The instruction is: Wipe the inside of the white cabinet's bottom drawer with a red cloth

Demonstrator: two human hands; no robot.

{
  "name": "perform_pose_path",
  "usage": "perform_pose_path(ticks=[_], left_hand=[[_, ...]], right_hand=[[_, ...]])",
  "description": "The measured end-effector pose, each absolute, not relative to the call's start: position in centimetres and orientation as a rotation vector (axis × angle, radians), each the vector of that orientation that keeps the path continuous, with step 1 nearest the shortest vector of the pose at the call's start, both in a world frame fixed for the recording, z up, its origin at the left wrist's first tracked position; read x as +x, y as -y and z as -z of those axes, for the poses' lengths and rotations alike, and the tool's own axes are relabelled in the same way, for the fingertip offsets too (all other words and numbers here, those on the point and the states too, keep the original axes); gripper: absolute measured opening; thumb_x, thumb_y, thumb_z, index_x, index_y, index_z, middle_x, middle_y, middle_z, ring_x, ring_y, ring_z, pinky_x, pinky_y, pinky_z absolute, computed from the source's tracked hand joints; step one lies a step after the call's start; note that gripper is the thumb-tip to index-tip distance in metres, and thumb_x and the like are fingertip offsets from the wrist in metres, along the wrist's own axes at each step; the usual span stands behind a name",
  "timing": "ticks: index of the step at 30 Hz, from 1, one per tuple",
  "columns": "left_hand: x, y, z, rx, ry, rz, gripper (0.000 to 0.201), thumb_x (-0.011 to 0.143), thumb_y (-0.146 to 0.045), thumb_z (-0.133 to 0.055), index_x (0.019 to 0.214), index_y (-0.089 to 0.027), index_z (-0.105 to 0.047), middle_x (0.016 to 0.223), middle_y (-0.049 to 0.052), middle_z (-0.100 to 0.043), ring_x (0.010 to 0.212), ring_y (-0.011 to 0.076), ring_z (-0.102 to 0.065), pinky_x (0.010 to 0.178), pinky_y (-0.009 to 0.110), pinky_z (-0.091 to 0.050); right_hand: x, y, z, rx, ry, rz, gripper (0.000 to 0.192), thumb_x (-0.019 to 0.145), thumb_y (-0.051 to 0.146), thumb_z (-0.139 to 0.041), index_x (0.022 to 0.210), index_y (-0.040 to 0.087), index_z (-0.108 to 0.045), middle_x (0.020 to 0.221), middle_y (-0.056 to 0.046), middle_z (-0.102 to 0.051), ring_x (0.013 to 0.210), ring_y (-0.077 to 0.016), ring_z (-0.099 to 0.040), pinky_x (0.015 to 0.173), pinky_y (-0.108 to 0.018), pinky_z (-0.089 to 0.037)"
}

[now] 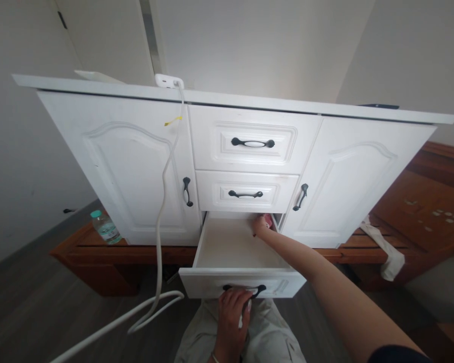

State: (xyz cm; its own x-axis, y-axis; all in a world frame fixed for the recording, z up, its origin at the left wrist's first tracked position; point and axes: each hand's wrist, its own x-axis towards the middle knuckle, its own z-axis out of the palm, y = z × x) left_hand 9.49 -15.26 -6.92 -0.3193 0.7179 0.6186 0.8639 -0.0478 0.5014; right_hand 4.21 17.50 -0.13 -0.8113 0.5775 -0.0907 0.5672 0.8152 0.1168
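Head view shows my left hand [232, 310] closed over the dark handle [260, 289] of the bottom drawer [230, 244], which is pulled out toward me, its long axis running away from that grip into the white cabinet [124, 151]. My right hand [261, 224] reaches to the drawer's far right corner, touching a pink item [268, 219]; whether those fingers clasp it, I cannot tell.
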Motion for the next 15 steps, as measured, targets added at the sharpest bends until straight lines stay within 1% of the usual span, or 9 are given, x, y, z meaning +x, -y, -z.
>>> perform_pose_path(ticks=[2,4,6,8,10,11,13,15], left_hand=[[9.5,15.2,6.9,-1.709,2.042,1.303,0.031,0.096,-0.016,-0.050,0.119,-0.029,-0.067,0.111,0.002,-0.077,0.103,0.0223,-0.069,0.094,0.043,-0.050],[9.5,15.3,6.9,-1.707,2.037,1.302,0.031,0.096,-0.015,-0.051,0.118,-0.028,-0.068,0.110,0.001,-0.077,0.102,0.0217,-0.069,0.094,0.042,-0.050],[9.5,15.3,6.8,-1.719,2.032,1.298,0.030,0.096,-0.016,-0.051,0.118,-0.028,-0.068,0.110,0.001,-0.077,0.102,0.0213,-0.069,0.094,0.042,-0.050],[9.5,15.3,6.9,-1.726,2.032,1.290,0.030,0.096,-0.017,-0.052,0.119,-0.028,-0.068,0.111,0.001,-0.077,0.103,0.0213,-0.069,0.095,0.042,-0.050],[9.5,15.2,7.2,-1.718,2.026,1.285,0.030,0.097,-0.018,-0.051,0.120,-0.028,-0.068,0.111,0.002,-0.077,0.104,0.0219,-0.069,0.096,0.043,-0.050],[9.5,15.2,7.3,-1.708,2.019,1.284,0.030,0.097,-0.018,-0.051,0.120,-0.027,-0.068,0.111,0.003,-0.077,0.104,0.0222,-0.069,0.096,0.043,-0.050],[9.6,15.0,7.6,-1.690,1.999,1.287,0.029,0.097,-0.017,-0.051,0.119,-0.027,-0.068,0.109,0.003,-0.078,0.102,0.0223,-0.069,0.095,0.043,-0.050],[9.6,14.9,7.8,-1.683,1.976,1.290,0.029,0.097,-0.016,-0.052,0.118,-0.027,-0.068,0.108,0.002,-0.078,0.101,0.0216,-0.070,0.093,0.041,-0.051]], right_hand=[[5.8,-17.6,-0.3,0.950,-2.763,-0.219,0.035,0.063,0.007,-0.074,0.098,-0.001,-0.075,0.110,-0.036,-0.069,0.118,-0.0524,-0.061,0.102,-0.078,-0.037],[6.8,-16.5,-0.7,0.952,-2.682,-0.249,0.039,0.060,0.003,-0.074,0.099,-0.001,-0.075,0.112,-0.035,-0.070,0.115,-0.0521,-0.063,0.100,-0.074,-0.042],[7.5,-14.6,-1.4,0.881,-2.579,-0.223,0.042,0.059,0.008,-0.078,0.101,0.000,-0.076,0.112,-0.033,-0.071,0.109,-0.0516,-0.066,0.093,-0.070,-0.049],[8.4,-12.7,-2.2,0.739,-2.434,-0.116,0.041,0.062,0.019,-0.082,0.099,0.002,-0.077,0.110,-0.030,-0.072,0.107,-0.0492,-0.067,0.090,-0.065,-0.052],[9.6,-11.1,-3.2,0.622,-2.255,0.035,0.032,0.069,0.029,-0.079,0.091,0.006,-0.078,0.101,-0.024,-0.075,0.100,-0.0420,-0.071,0.087,-0.055,-0.056],[10.3,-10.6,-3.7,0.588,-2.183,0.104,0.026,0.072,0.031,-0.075,0.085,0.008,-0.078,0.093,-0.021,-0.076,0.093,-0.0375,-0.073,0.083,-0.049,-0.058],[11.5,-9.9,-4.7,0.547,-2.116,0.188,0.021,0.076,0.029,-0.069,0.074,0.010,-0.075,0.077,-0.015,-0.074,0.077,-0.0292,-0.073,0.070,-0.038,-0.057],[12.4,-9.8,-5.8,0.522,-2.182,0.233,0.017,0.074,0.023,-0.065,0.064,0.011,-0.070,0.066,-0.012,-0.070,0.068,-0.0250,-0.069,0.063,-0.033,-0.052]])
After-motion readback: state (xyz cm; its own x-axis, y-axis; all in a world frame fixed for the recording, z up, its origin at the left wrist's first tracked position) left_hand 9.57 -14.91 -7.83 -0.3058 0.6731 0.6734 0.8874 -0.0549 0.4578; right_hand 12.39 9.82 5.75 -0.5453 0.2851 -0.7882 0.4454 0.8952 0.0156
